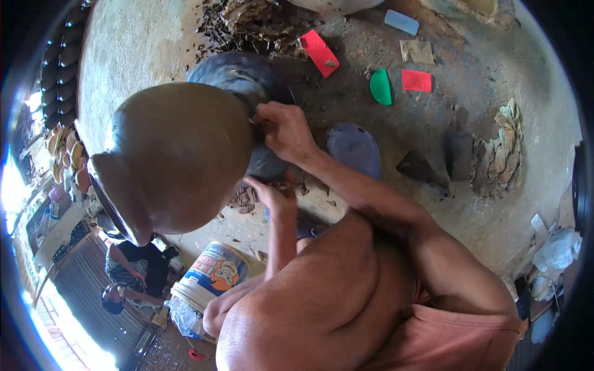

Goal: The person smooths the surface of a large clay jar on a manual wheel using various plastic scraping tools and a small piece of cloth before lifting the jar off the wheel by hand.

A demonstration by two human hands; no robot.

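- We see a large brown clay pot (182, 157) over a dark round wheel (213, 66), its base toward the disc and its mouth facing the lower left of our view.
- Our right hand (286, 133) is at the pot's lower wall, above the wheel's edge, fingers curled in; we cannot tell whether they pinch anything.
- Our left hand (275, 196) is just beside the pot's underside, at the wheel's near edge; its fingers are partly hidden, so we cannot tell whether they are spread or pressed together.
- Beyond the wheel's far edge, we have a heap of clay scraps (247, 28) on the floor (396, 133).
- To the wheel's right lie a red strip (320, 54), a green half-round piece (380, 86), a red rectangle (416, 81) and a bluish oval piece (354, 150).
- Toward the floor's right edge, we see a crumpled cloth (498, 154).
- At our left stands a bucket (216, 267); farther off is another person (127, 272).
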